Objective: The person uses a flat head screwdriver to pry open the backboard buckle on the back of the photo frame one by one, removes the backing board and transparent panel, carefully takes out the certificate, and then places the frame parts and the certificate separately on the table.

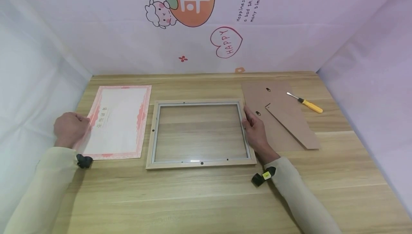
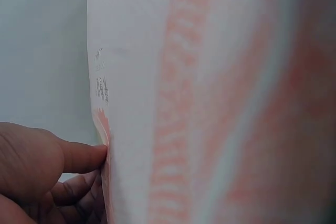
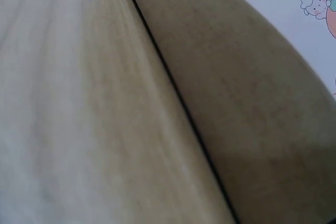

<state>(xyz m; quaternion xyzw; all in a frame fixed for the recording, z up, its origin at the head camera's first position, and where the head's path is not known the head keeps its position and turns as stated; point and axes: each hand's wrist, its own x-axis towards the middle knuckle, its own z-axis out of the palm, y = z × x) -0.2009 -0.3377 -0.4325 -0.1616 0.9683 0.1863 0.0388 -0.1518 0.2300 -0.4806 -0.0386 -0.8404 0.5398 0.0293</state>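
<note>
My left hand (image 1: 71, 127) pinches the left edge of a paper certificate (image 1: 123, 119) with a red patterned border, on the table's left side. In the left wrist view, the thumb (image 2: 84, 157) presses on the paper's margin and the other fingers curl behind it. A light wooden picture frame (image 1: 201, 166) with a clear pane lies in the middle. My right hand (image 1: 255, 128) grips the frame's right side, thumb at its inner edge and fingers along the outside. Blurred pale wood (image 3: 94, 119) fills most of the right wrist view, where the hand is out of sight.
A brown backing board (image 1: 273, 134) with a stand leg (image 1: 289, 130) lies right of the frame, partly behind the right hand. Beyond it is a screwdriver (image 1: 310, 105) with a yellow handle. Printed white cloth (image 1: 122, 41) closes off the table's back and sides.
</note>
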